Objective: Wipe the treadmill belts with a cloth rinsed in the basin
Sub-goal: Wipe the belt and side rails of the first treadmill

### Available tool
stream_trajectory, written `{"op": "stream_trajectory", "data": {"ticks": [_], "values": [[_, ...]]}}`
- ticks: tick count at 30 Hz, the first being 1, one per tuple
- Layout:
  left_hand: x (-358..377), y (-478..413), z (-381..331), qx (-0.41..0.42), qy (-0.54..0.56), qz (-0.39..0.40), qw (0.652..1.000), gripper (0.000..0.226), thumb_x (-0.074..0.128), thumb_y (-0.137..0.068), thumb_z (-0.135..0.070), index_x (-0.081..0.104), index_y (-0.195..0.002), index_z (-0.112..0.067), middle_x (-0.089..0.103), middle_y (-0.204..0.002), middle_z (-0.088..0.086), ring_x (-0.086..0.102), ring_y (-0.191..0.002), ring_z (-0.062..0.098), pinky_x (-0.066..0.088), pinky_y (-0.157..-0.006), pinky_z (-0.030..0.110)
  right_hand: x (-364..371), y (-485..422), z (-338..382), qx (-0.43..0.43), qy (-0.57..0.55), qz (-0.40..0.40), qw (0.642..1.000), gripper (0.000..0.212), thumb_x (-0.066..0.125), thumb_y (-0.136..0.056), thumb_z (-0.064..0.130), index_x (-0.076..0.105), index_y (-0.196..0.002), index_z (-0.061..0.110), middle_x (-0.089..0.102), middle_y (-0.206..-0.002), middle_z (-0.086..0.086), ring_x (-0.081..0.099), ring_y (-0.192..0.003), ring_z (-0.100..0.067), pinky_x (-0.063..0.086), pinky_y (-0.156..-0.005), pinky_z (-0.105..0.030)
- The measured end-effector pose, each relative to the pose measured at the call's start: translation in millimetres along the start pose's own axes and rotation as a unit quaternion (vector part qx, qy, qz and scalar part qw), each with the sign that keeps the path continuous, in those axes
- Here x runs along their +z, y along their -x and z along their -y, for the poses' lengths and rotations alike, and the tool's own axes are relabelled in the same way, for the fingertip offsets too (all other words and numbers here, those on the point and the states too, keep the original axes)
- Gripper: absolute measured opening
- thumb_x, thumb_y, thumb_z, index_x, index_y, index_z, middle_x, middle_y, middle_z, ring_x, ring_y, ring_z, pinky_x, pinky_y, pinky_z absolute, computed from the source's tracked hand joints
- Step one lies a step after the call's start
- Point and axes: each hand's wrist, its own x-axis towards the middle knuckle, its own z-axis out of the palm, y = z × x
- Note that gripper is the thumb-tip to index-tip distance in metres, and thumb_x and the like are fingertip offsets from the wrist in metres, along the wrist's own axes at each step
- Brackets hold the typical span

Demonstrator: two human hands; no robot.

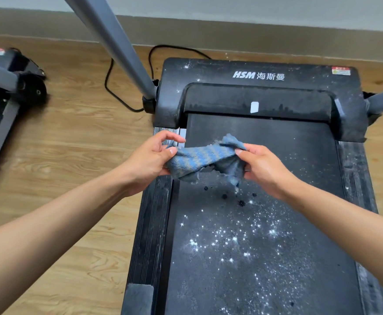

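Note:
A blue-and-grey striped cloth (205, 159) hangs stretched between both hands above the front part of the treadmill belt (265, 246). My left hand (149, 161) pinches its left end over the belt's left side rail. My right hand (264, 167) grips its right end over the belt. The cloth looks wet; a few dark drip spots lie on the belt just below it. White dust specks cover the black belt, thickest in the middle. No basin is in view.
The black motor cover (258, 87) marked HSM sits beyond the belt. Grey uprights (117, 46) rise at left and right. A black power cable (110, 87) loops on the wooden floor. A second treadmill (1, 94) stands at the far left.

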Motion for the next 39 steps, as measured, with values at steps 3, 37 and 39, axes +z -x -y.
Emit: {"op": "stream_trajectory", "data": {"ticks": [3, 37, 39], "values": [[-2, 7, 3, 0.008, -0.022, 0.042, 0.999, 0.039, 0.053, -0.105, 0.004, 0.059, -0.137, -0.018, 0.073, -0.111, 0.014, 0.068, -0.108, 0.020, 0.052, -0.106, 0.041, -7, 7, 15, -0.118, 0.102, -0.013, 0.988, 0.027, 0.048, -0.111, 0.017, 0.070, -0.127, 0.019, 0.078, -0.114, -0.001, 0.073, -0.106, -0.016, 0.058, -0.098, -0.043], [59, 14, -35, 0.050, 0.317, -0.007, 0.947, 0.027, 0.057, -0.094, -0.022, 0.064, -0.118, -0.014, 0.072, -0.126, 0.012, 0.068, -0.116, 0.025, 0.057, -0.096, 0.048, 9, 20, 50, 0.105, -0.211, 0.171, 0.957, 0.081, 0.056, -0.089, 0.070, 0.066, -0.134, 0.003, 0.070, -0.133, -0.016, 0.067, -0.124, -0.029, 0.048, -0.110, -0.042], [54, 14, -35, 0.065, 0.312, -0.014, 0.948, 0.022, 0.057, -0.094, -0.021, 0.066, -0.112, -0.014, 0.075, -0.119, 0.009, 0.073, -0.108, 0.022, 0.063, -0.090, 0.045, 13, 18, 49, 0.063, -0.229, 0.116, 0.964, 0.058, 0.067, -0.092, 0.045, 0.064, -0.134, 0.005, 0.072, -0.131, -0.012, 0.069, -0.119, -0.025, 0.049, -0.111, -0.041]]}}
